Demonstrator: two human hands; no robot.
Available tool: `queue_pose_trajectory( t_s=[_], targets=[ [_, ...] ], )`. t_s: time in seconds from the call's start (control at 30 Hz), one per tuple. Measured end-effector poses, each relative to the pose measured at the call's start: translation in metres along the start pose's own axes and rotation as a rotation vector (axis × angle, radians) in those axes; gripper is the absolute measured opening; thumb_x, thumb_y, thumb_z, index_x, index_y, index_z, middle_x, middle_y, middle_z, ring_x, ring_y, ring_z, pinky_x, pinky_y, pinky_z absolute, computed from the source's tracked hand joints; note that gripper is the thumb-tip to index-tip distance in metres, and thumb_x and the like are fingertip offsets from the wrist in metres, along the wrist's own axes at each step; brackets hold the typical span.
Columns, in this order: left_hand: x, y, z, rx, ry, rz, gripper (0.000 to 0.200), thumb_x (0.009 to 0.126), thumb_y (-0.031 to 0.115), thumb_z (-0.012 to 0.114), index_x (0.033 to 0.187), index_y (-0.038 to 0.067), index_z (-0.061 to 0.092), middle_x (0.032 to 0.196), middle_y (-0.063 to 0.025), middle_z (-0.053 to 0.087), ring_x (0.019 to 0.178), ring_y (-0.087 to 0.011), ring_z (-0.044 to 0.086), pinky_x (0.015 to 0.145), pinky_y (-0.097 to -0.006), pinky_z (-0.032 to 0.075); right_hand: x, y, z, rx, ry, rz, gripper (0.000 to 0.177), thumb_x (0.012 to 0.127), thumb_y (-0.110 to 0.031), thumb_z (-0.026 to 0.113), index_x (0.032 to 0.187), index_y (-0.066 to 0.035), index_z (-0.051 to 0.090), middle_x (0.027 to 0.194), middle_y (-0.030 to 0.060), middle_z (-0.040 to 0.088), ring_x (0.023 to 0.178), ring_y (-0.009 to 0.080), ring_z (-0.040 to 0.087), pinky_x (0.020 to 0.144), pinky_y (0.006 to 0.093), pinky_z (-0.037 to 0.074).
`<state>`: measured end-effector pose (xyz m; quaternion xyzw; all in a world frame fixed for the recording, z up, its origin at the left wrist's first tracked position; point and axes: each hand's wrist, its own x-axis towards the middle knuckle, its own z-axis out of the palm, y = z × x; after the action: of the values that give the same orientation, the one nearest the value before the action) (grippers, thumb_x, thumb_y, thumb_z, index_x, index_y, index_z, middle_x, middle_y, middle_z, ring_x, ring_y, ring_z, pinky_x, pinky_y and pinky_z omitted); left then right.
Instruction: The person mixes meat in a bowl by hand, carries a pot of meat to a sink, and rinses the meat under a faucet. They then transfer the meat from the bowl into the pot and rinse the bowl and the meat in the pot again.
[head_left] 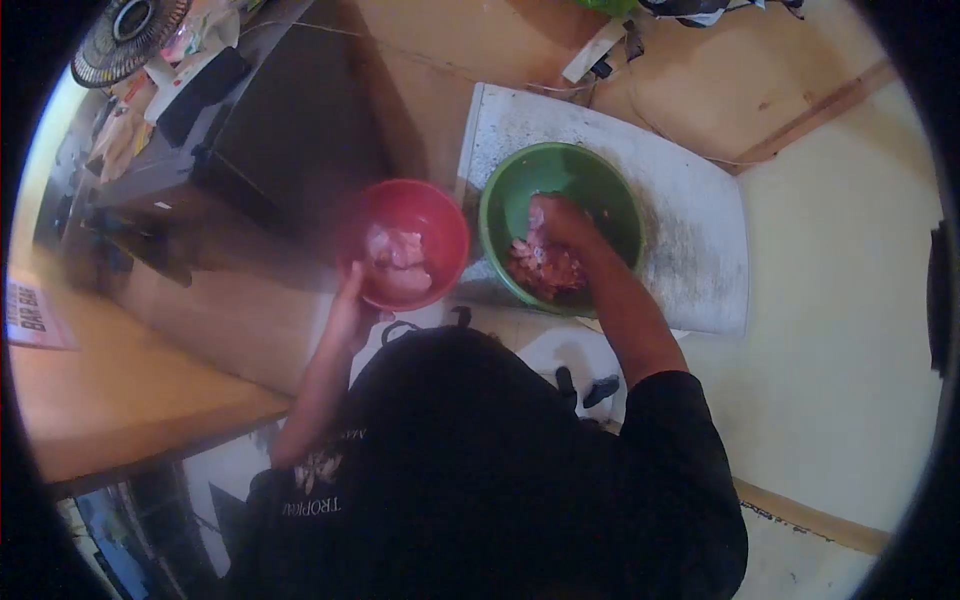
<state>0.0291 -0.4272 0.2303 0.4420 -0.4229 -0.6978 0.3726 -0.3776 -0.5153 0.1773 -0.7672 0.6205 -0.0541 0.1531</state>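
A worn white surface (695,255), speckled with dark grime, spreads under and beyond the person's right hand (568,222). A dark cabinet (295,130) stands past the left hand (350,295), with a fan (130,25) farther off in that direction; a wooden counter (140,385) lies to that hand's outer side, and a pale wall (840,300) rises beyond the right arm.

The left hand grips the side of a red bowl (445,225), thumb against its edge, and pale pink pieces of meat (402,255) lie in the bottom. Just beside it, the right hand reaches down into a green basin (505,195) on the white surface. Below its fingers sits a heap of meat (545,268), wet-looking, redder and more broken up, with pale bits mixed in. A pale piece shows at the fingers, but I can't tell whether they close on it.
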Motion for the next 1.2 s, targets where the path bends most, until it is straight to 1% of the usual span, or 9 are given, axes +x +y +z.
queue_pose_trajectory(
  t_s=[0.2,0.3,0.37,0.47,0.67,0.8,0.97,1.1,1.2],
  targets=[
    [-0.007,0.017,0.007,0.015,0.069,-0.087,0.059,0.091,0.051,0.041,0.137,0.021,0.019,0.121,-0.0092,0.047,0.100,-0.0235,0.053,0.061,-0.0337,0.047,-0.014,0.009,-0.001,0.631,0.385,0.191,0.014,0.079,-0.017,0.059,0.083,-0.004,0.057,0.082,0.0127,0.061,0.081,0.0229,0.060,0.070,0.0376,0.046],
    [-0.004,0.019,0.002,0.090,0.063,-0.138,0.059,0.091,0.051,0.041,0.137,0.021,0.020,0.121,-0.0083,0.047,0.099,-0.0236,0.054,0.062,-0.0336,0.048,-0.023,-0.025,-0.065,0.260,0.314,-0.012,0.017,0.077,-0.010,0.064,0.090,-0.004,0.056,0.090,0.0079,0.063,0.090,0.0204,0.061,0.076,0.0360,0.050],
    [0.003,0.000,-0.002,-0.200,0.070,-0.136,0.058,0.091,0.051,0.041,0.136,0.019,0.023,0.122,-0.0085,0.047,0.099,-0.0232,0.054,0.062,-0.0335,0.048,-0.032,-0.046,-0.092,1.200,0.302,0.058,0.028,0.076,-0.005,0.066,0.101,-0.003,0.053,0.100,0.0065,0.063,0.095,0.0194,0.060,0.081,0.0342,0.051],
    [0.013,-0.007,-0.002,-0.229,0.045,-0.138,0.060,0.090,0.051,0.041,0.136,0.017,0.024,0.124,-0.0094,0.047,0.099,-0.0230,0.054,0.062,-0.0339,0.048,-0.028,-0.104,-0.121,1.225,-0.019,-0.207,0.030,0.077,-0.003,0.064,0.105,-0.003,0.055,0.102,0.0062,0.061,0.094,0.0151,0.058,0.082,0.0293,0.050],
    [0.013,0.006,0.012,-0.215,0.073,-0.248,0.062,0.090,0.051,0.041,0.138,0.018,0.018,0.129,-0.0114,0.044,0.103,-0.0279,0.052,0.068,-0.0390,0.048,0.005,-0.154,-0.117,0.537,0.050,-0.365,0.036,0.077,-0.003,0.064,0.112,-0.008,0.056,0.105,0.0086,0.061,0.095,0.0166,0.059,0.078,0.0320,0.051],
    [0.005,0.007,0.014,-0.237,0.154,-0.237,0.060,0.090,0.050,0.042,0.136,0.014,0.026,0.127,-0.0117,0.045,0.105,-0.0287,0.052,0.073,-0.0411,0.048,-0.018,-0.088,-0.133,0.804,0.140,0.110,0.030,0.079,-0.012,0.062,0.109,-0.008,0.059,0.103,0.0114,0.062,0.090,0.0205,0.062,0.078,0.0337,0.050],
    [-0.006,-0.013,-0.015,-0.209,0.087,-0.050,0.057,0.088,0.049,0.046,0.127,0.008,0.041,0.122,-0.0127,0.049,0.106,-0.0277,0.052,0.077,-0.0410,0.049,-0.048,0.047,-0.073,-0.255,-0.260,0.308,0.036,0.081,-0.028,0.060,0.114,-0.013,0.058,0.108,0.0160,0.062,0.097,0.0275,0.061,0.087,0.0401,0.046],
    [-0.002,-0.020,-0.029,-0.217,0.065,0.063,0.058,0.087,0.050,0.048,0.126,0.007,0.041,0.117,-0.0130,0.052,0.099,-0.0267,0.056,0.072,-0.0379,0.049,-0.091,-0.021,-0.050,0.021,0.096,-0.371,0.048,0.077,-0.030,0.060,0.121,-0.012,0.052,0.112,0.0182,0.058,0.103,0.0322,0.056,0.094,0.0413,0.041],
    [-0.002,-0.014,-0.032,-0.362,0.102,-0.113,0.060,0.087,0.051,0.048,0.125,0.006,0.042,0.114,-0.0123,0.054,0.089,-0.0256,0.058,0.065,-0.0347,0.048,-0.081,-0.024,-0.018,-0.032,0.000,-0.396,0.059,0.077,-0.029,0.058,0.131,-0.015,0.039,0.124,0.0192,0.050,0.102,0.0352,0.056,0.093,0.0425,0.041]
  ],
)
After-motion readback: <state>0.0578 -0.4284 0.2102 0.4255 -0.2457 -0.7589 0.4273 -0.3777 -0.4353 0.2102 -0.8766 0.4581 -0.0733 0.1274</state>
